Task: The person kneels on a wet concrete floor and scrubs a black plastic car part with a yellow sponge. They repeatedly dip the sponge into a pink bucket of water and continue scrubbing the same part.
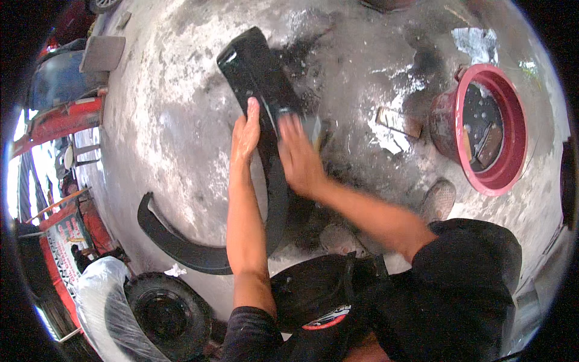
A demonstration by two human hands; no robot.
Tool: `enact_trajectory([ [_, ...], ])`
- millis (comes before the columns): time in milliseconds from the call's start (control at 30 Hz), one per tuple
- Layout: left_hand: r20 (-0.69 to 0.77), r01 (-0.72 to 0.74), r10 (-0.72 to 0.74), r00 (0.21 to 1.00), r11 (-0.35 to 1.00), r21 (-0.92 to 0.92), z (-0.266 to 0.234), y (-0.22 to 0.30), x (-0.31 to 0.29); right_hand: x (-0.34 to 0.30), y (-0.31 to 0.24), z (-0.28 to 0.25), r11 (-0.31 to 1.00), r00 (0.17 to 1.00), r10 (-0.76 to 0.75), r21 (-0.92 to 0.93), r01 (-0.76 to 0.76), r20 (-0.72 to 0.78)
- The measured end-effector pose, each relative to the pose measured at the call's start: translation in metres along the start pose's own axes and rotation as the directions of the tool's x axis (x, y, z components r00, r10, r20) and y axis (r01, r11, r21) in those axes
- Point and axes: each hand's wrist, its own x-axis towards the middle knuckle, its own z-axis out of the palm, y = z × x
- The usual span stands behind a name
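A long black curved plastic trim piece (pixel 259 66), shaped like a wheel-arch flare, stands in front of me. Its wide, glossy end points away, and its narrow tail (pixel 181 250) curls round to the left. My left hand (pixel 246 136) grips its left edge, thumb stretched up along the surface. My right hand (pixel 298 154) lies on its right side with fingers extended, slightly smeared by motion. A pale greyish blur shows beside those fingers; I cannot make out whether it is something under the hand.
To the right stands a reddish-pink tub (pixel 461 120) holding dark water and a brownish block. A small flat block (pixel 398 122) lies on the wet concrete floor. A tyre (pixel 163 311) and a plastic-wrapped bundle (pixel 108 301) are at lower left, a blue drum (pixel 69 81) at far left.
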Motion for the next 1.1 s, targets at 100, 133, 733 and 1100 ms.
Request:
enact_trajectory([
  [100, -0.108, -0.013, 0.015, 0.994, 1.0, 0.022, -0.021, -0.014, -0.001, -0.082, -0.006, 0.019, 0.999, 0.992, -0.052, -0.007, 0.053, 0.115],
  [133, -0.132, -0.018, 0.018, 0.991, 1.0, 0.003, -0.017, -0.012, -0.002, -0.048, -0.01, 0.016, 0.999, 0.997, -0.052, 0.018, 0.051, 0.061],
  [733, -0.188, -0.278, 0.291, 0.938, 0.956, 0.094, 0.004, 0.031, -0.007, -0.026, 0.014, 0.012, 0.959, 0.956, 0.282, 0.002, -0.282, -0.077],
  [1100, -0.159, -0.186, 0.191, 0.969, 0.981, 0.047, -0.007, 0.027, -0.004, -0.026, 0.017, 0.013, 0.954, 0.954, 0.299, 0.012, -0.299, -0.013],
])
